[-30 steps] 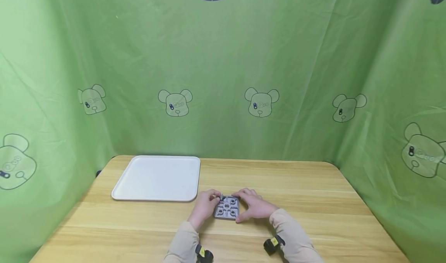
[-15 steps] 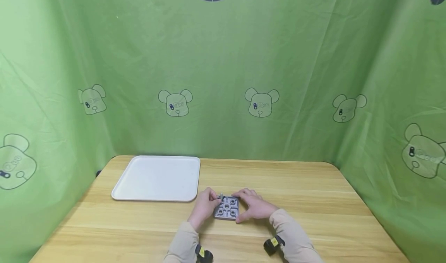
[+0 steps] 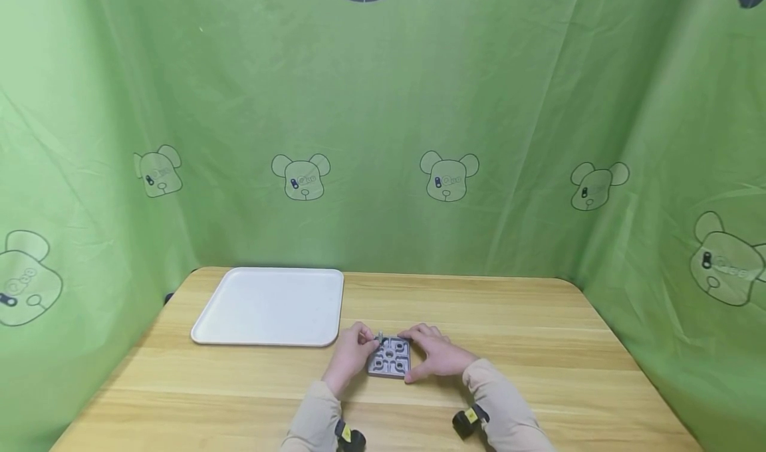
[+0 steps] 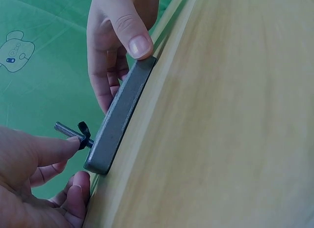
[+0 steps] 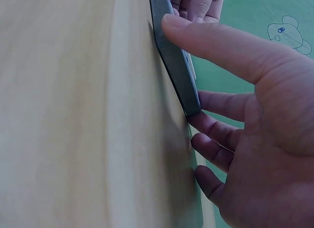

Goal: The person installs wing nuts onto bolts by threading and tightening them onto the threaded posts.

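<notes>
A square grey metal plate [image 3: 389,357] with recessed holes lies on the table in front of the person. From its far left corner a threaded bolt [image 4: 65,130] sticks up, carrying a dark wing nut [image 4: 84,135]. The left hand [image 3: 350,351] is at that corner, its thumb against the wing nut and its other fingers curled close by. The right hand [image 3: 439,352] grips the plate's right side, thumb at the near corner and fingers at the far one. In the right wrist view, the plate's dark edge [image 5: 174,61] shows between the right thumb and fingers.
A white tray [image 3: 269,306] lies at the back left of the wooden table [image 3: 479,312]. Green curtains [image 3: 383,106] with bear prints surround the table on three sides. A small black camera is strapped to each wrist.
The left fingers have shifted slightly around the wing nut, with the index finger drawn back and the bolt's top showing more. The right hand and the plate have stayed put.
</notes>
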### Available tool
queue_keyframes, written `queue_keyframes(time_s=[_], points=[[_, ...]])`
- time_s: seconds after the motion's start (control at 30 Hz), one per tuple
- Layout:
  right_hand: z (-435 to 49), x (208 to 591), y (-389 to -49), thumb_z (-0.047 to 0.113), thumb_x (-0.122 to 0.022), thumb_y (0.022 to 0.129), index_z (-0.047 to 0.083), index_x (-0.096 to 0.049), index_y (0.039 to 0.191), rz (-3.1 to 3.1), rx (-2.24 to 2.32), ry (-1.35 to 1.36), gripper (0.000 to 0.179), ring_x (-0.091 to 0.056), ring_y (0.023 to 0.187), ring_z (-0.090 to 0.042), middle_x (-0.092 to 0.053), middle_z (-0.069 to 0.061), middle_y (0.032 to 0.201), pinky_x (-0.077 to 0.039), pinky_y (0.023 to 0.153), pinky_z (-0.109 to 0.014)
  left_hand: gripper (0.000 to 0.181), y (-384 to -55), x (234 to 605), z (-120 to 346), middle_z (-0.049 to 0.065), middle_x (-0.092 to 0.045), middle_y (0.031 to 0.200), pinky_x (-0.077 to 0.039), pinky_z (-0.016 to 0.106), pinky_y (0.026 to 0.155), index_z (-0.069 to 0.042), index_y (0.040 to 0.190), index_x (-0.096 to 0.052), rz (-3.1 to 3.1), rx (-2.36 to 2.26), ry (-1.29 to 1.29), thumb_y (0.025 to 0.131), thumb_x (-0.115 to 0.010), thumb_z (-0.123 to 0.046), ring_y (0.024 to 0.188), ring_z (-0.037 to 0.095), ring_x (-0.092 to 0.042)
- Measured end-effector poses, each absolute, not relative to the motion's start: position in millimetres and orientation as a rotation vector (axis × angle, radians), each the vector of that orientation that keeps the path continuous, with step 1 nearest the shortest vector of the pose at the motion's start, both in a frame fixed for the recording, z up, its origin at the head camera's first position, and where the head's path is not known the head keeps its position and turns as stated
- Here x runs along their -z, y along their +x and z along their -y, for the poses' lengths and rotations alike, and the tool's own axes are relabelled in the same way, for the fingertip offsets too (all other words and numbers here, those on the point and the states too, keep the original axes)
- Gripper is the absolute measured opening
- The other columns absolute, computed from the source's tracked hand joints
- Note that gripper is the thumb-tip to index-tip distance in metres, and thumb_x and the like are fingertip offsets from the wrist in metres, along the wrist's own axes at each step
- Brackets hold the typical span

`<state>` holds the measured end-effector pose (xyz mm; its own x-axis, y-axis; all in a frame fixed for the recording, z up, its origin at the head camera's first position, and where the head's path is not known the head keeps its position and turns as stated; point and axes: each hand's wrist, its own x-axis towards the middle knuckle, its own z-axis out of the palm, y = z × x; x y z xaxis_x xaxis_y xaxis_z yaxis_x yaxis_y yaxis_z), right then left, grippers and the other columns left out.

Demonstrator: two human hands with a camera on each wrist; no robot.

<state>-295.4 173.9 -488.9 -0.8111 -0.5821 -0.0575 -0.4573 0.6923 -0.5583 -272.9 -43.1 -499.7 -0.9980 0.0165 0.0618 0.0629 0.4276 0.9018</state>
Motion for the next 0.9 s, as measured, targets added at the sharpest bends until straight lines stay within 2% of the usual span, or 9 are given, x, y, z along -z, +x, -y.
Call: queue_keyframes(time_s=[0.23,0.9], points=[[-174.4,488.6,-295.5,0.044,-0.082,0.066,0.014,-0.048,0.140,-2.672,0.795,-0.834,0.087,-0.041,0.127,-0.031,-0.048,-0.008,0.137,-0.032,0.105,-0.062,0.009,-273.0,500.8,42.7,0.007,-0.059,0.081,-0.044,0.026,0.066,-0.003,0.091,-0.059,2.612,1.675,-0.077,0.086,-0.066,-0.003,0.074,0.015,-0.053],[-172.9,487.2,-294.7,0.043,-0.082,0.066,0.009,-0.047,0.139,-2.678,0.789,-0.848,0.088,-0.042,0.125,-0.031,-0.048,-0.010,0.136,-0.033,0.103,-0.063,0.021,-271.7,499.9,44.7,0.010,-0.062,0.085,-0.045,0.030,0.070,-0.003,0.103,-0.069,2.649,1.661,-0.120,0.084,-0.066,0.001,0.079,0.018,-0.055]])
